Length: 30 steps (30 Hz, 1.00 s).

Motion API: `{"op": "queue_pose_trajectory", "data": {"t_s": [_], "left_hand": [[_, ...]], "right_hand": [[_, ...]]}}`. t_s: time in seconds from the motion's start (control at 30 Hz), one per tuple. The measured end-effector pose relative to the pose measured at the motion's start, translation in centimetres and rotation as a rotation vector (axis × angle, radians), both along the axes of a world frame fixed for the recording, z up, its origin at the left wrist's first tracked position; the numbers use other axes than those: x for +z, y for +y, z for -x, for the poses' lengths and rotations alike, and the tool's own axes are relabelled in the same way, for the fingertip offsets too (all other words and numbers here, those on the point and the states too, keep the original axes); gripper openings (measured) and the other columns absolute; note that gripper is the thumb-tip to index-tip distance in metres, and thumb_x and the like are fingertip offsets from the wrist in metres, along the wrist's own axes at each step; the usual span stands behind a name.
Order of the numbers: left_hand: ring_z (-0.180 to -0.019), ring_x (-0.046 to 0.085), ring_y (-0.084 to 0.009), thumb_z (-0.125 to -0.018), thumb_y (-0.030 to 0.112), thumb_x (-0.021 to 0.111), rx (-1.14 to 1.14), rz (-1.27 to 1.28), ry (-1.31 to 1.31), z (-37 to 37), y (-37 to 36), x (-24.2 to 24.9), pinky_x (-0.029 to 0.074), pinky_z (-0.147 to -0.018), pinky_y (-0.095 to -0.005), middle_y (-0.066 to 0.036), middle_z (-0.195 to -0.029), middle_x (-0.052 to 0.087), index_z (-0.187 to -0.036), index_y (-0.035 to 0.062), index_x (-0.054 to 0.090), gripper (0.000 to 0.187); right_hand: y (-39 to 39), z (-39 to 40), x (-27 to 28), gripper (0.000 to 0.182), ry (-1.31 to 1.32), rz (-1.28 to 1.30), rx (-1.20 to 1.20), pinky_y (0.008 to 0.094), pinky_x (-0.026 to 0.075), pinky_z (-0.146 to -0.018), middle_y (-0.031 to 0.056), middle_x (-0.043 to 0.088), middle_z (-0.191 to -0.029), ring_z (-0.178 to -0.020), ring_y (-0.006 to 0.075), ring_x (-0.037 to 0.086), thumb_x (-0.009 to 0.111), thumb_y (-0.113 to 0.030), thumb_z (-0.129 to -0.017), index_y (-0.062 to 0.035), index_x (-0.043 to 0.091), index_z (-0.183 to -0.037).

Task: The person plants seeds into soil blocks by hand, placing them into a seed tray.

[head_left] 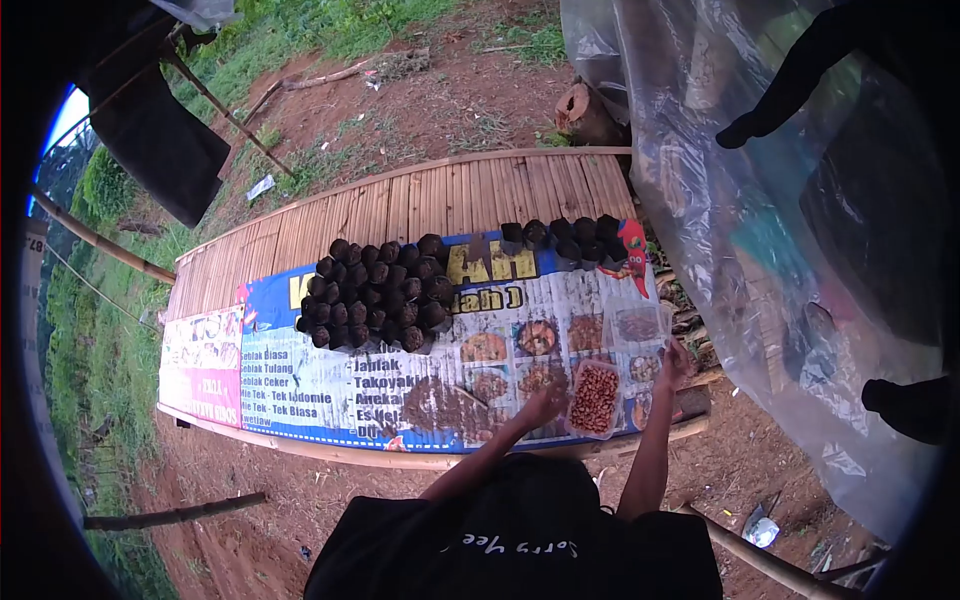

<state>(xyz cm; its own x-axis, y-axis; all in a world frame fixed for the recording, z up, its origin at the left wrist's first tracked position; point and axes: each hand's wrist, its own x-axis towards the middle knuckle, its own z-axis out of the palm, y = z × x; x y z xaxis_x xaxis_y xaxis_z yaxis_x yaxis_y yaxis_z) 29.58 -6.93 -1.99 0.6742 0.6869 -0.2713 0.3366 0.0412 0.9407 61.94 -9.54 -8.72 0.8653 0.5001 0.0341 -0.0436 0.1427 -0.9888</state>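
Observation:
My left hand [544, 403] is over the printed banner [300, 350], just left of a clear plastic tub [593, 399] of reddish-brown seeds. Its fingers are blurred, and I cannot tell whether they are closed. On the tub's other side, my right hand [677, 364] is raised, its fingers at the near right corner of a clear plastic lid [637, 323]. A patch of loose dark soil [437, 404] with a thin stick [470, 397] lies left of my left hand. Beyond it, many soil-filled black seedling bags [375, 290] stand packed together.
Several more black bags [565, 238] line the far right of the bamboo-slat table [420, 200]. Clear plastic sheeting [700, 230] hangs along the right side. A bamboo pole [105, 240] crosses at left, and a cut log [588, 115] lies behind the table.

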Motion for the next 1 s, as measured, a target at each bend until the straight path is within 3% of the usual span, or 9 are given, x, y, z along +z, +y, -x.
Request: {"op": "queue_pose_trajectory", "data": {"t_s": [0.07,0.27,0.4,0.47,0.6,0.63,0.87,0.93,1.0], "left_hand": [[-0.083,0.065,-0.0304,-0.087,0.026,0.061,-0.029,0.041,0.017,-0.4,0.2,-1.8,0.051,-0.071,-0.042,-0.018,-0.093,0.064,-0.13,0.0023,0.04,0.054],[-0.077,0.065,-0.0349,-0.079,0.025,0.066,-0.085,-0.134,0.172,-1.4,-1.2,-2.4,0.05,-0.068,-0.0454,-0.02,-0.087,0.065,-0.129,0.0028,0.043,0.059],[-0.069,0.063,-0.0336,-0.076,0.015,0.059,-0.024,-0.106,0.198,-1.5,-1.5,-1.6,0.048,-0.062,-0.0445,-0.021,-0.077,0.063,-0.128,0.0019,0.045,0.055],[-0.065,0.063,-0.0326,-0.075,0.012,0.058,0.022,-0.123,0.186,-1.4,-1.6,-1.1,0.047,-0.059,-0.0438,-0.021,-0.073,0.062,-0.127,0.0015,0.046,0.055],[-0.053,0.057,-0.0245,-0.075,0.01,0.057,0.101,-0.144,0.154,-0.7,-1.5,-1.3,0.045,-0.053,-0.0388,-0.015,-0.063,0.058,-0.124,0.0017,0.051,0.049],[-0.053,0.057,-0.0232,-0.075,0.009,0.058,0.11,-0.133,0.117,-0.5,-1.1,-1.4,0.045,-0.053,-0.0381,-0.014,-0.062,0.058,-0.124,0.002,0.051,0.05],[-0.057,0.061,-0.0252,-0.073,0.007,0.061,0.161,-0.223,0.132,-2.0,-0.2,-1.0,0.047,-0.053,-0.0382,-0.015,-0.066,0.062,-0.123,-0.0004,0.05,0.051],[-0.058,0.062,-0.0254,-0.073,0.007,0.061,0.172,-0.24,0.159,-2.5,-0.4,-1.1,0.048,-0.055,-0.0381,-0.015,-0.066,0.061,-0.122,-0.0012,0.049,0.051],[-0.058,0.062,-0.0256,-0.074,0.006,0.061,0.187,-0.236,0.153,-2.3,-1.2,-0.9,0.048,-0.055,-0.0376,-0.015,-0.065,0.061,-0.123,-0.0022,0.047,0.051]], "right_hand": [[0.0,-0.3,-3.2,0.023,-0.044,0.073,0.03,0.026,0.052,-0.068,0.0076,0.064,-0.094,-0.074,0.0144,0.061,0.057,0.002,-0.084,-0.0018,0.063,-0.106],[-1.9,3.2,-0.6,0.028,-0.124,0.244,0.081,0.0277,0.052,-0.068,0.0093,0.064,-0.09,-0.076,0.0152,0.061,0.06,-0.001,-0.079,-0.0024,0.059,-0.107],[-4.3,3.8,-1.7,0.043,0.028,0.352,0.078,0.0281,0.051,-0.062,0.0085,0.061,-0.09,-0.066,0.0173,0.06,0.054,0.006,-0.076,-0.0046,0.051,-0.117],[-5.6,3.9,-1.7,0.048,0.301,0.432,0.153,0.0286,0.052,-0.056,0.0089,0.06,-0.091,-0.065,0.018,0.06,0.055,0.007,-0.075,-0.0046,0.048,-0.121],[-7.9,6.2,-0.5,0.058,0.516,0.517,0.271,0.0369,0.059,-0.053,0.0191,0.058,-0.093,-0.066,0.0275,0.066,0.062,0.011,-0.072,-0.0019,0.033,-0.121],[-8.4,7.3,-0.2,0.059,0.403,0.533,0.32,0.0377,0.059,-0.051,0.0214,0.058,-0.092,-0.066,0.0298,0.067,0.067,0.008,-0.072,-0.0012,0.029,-0.116],[-11.3,11.1,1.1,0.034,0.534,0.864,0.548,0.0334,0.056,-0.047,0.0201,0.063,-0.087,-0.057,0.0237,0.065,0.068,-0.008,-0.079,0.0013,0.048,-0.104],[-11.3,10.6,0.7,0.03,-0.002,1.005,0.446,0.0325,0.054,-0.055,0.0177,0.065,-0.089,-0.067,0.0211,0.066,0.065,-0.025,-0.085,0.0005,0.056,-0.097],[-10.7,10.9,1.8,0.032,-0.206,0.918,0.364,0.0335,0.053,-0.061,0.0164,0.065,-0.09,-0.074,0.0217,0.066,0.062,-0.029,-0.087,0.0004,0.056,-0.097]]}}
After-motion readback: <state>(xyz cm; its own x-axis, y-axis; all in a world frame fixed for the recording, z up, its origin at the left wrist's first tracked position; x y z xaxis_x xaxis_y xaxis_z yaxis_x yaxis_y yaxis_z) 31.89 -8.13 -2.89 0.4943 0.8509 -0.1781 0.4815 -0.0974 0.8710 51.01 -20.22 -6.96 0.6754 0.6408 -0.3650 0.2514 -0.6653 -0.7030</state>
